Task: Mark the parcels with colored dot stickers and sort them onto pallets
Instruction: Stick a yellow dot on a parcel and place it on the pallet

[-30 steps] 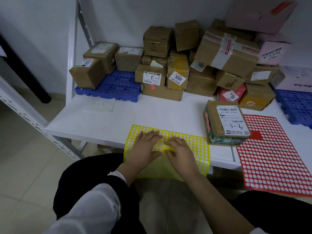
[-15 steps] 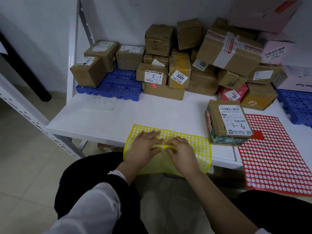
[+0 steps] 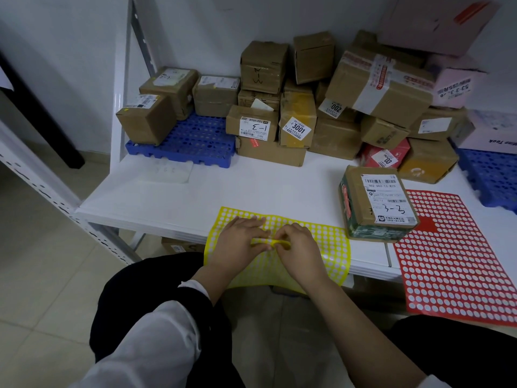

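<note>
— Where do we have our hands?
— Both are on the yellow sticker sheet, which lies at the front edge of the white shelf and hangs over it. Our left hand lies flat, fingers fairly straight, pressing it down. Our right hand curls its fingertips and pinches a raised yellow fold.
— And the parcel?
— We see the parcel just right of that sheet, beside the red sticker sheet. The blue pallet stands at the back left.
</note>
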